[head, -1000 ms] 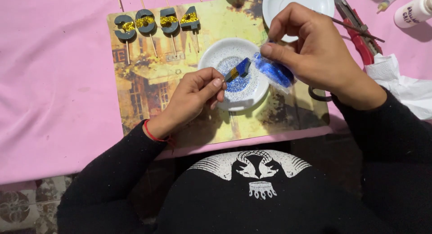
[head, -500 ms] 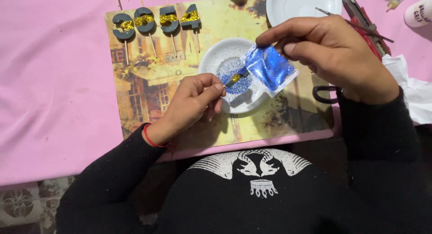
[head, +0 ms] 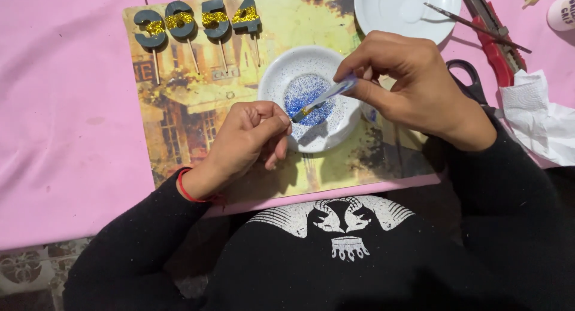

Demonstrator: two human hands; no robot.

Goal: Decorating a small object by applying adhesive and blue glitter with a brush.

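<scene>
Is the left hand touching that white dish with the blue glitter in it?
Cannot tell. In the head view the left hand overlaps the near rim of the white dish, fingertips over its edge, but from above it is unclear whether they rest on it or hover.

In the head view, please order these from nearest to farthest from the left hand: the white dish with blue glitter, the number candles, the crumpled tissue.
From the left hand:
1. White dish with blue glitter, just right of it.
2. Number candles, up at the mat's top edge.
3. Crumpled tissue, far right.
</scene>
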